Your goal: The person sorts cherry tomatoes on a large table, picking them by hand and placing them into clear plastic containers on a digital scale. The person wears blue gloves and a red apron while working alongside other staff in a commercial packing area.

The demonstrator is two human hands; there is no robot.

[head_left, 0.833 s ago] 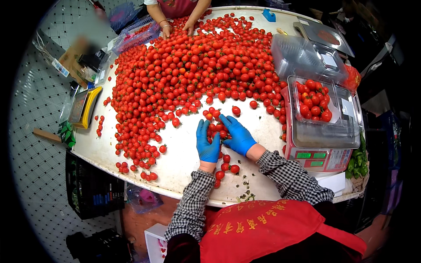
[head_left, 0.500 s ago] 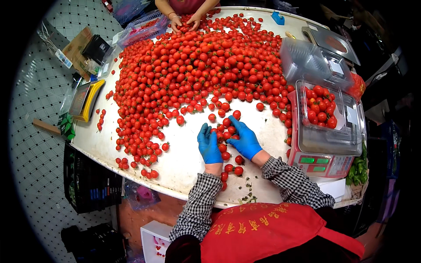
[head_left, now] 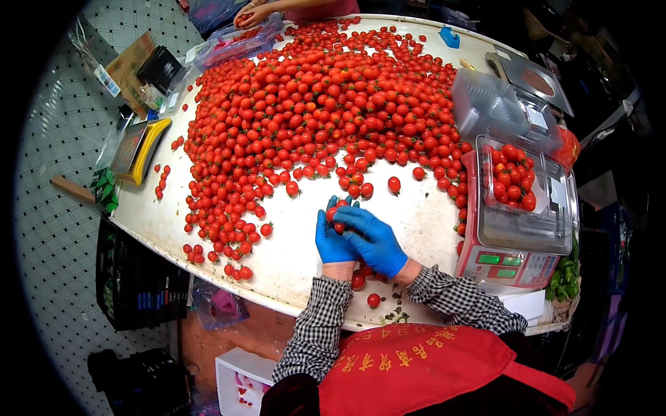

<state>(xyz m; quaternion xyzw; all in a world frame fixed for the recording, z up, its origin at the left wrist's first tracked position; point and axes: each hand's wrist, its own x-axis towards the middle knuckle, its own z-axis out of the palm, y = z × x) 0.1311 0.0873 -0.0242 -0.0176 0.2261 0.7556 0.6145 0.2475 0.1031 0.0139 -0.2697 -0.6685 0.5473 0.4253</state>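
Both my hands wear blue gloves and come together over the bare front part of the white table [head_left: 291, 256]. My left hand [head_left: 331, 243] is cupped around a few red cherry tomatoes [head_left: 335, 213], which show above its palm. Across it lies my right hand [head_left: 378, 246], its fingers curled over the same tomatoes and partly hiding them. Just beyond my fingertips sit loose tomatoes [head_left: 366, 189], in front of the large heap of cherry tomatoes [head_left: 312, 104]. A few more, such as a single tomato [head_left: 373, 300], lie near my wrists among green stem bits [head_left: 392, 315].
On the right, a red scale [head_left: 479, 260] bears an open clear plastic box [head_left: 513, 177] of tomatoes. Stacked clear boxes [head_left: 479, 104] and another scale [head_left: 538, 80] stand behind. A yellow-framed device [head_left: 147, 149] is at the left edge. Across the table, another person's hands [head_left: 253, 14] hold tomatoes near a basket [head_left: 236, 47].
My hands have closed together around a few tomatoes, my right hand moving left over my left. Loose tomatoes around them have shifted. The other person's hands moved left, away from the heap.
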